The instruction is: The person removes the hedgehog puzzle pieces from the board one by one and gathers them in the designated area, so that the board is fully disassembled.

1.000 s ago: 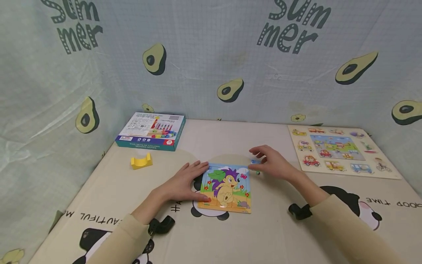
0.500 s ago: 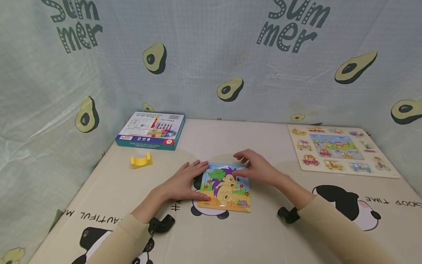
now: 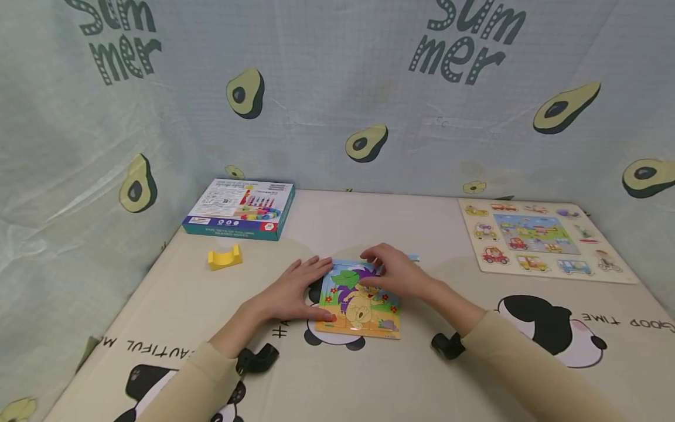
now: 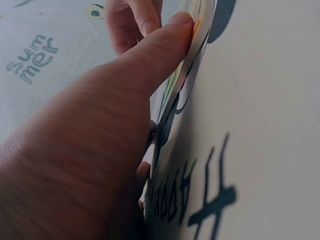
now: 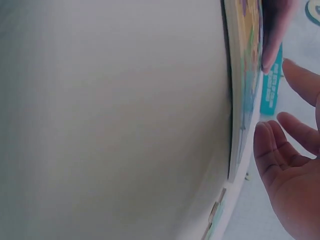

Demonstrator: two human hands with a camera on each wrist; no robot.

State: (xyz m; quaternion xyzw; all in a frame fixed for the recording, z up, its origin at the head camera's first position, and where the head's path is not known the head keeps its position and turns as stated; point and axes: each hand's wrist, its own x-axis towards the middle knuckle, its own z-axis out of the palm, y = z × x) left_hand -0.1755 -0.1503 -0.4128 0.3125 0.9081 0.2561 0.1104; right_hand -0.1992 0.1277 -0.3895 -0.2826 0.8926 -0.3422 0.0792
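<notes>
A square hedgehog jigsaw puzzle (image 3: 358,313) lies on the table in the head view. My left hand (image 3: 292,293) rests along its left side, fingers spread, thumb on the lower left corner; the left wrist view shows that thumb (image 4: 172,32) on the puzzle's edge. Over the upper right part hovers my right hand (image 3: 395,272), thumb and fingers loosely bent and apart. Nothing shows between those fingers in the right wrist view. Part of the hedgehog's face is hidden beneath them. A small blue piece (image 3: 413,258) lies just behind the right hand, mostly covered by it.
At the back left stands a flat box (image 3: 232,211) with a teal side. In front of it sits a yellow curved block (image 3: 225,258). A wooden vehicle puzzle board (image 3: 474,258) lies at the back right. Printed cloth hangs behind and beside the table.
My right hand has moved left from beside the small blue piece to over the puzzle's upper right. My left hand has stayed on the puzzle's left side.
</notes>
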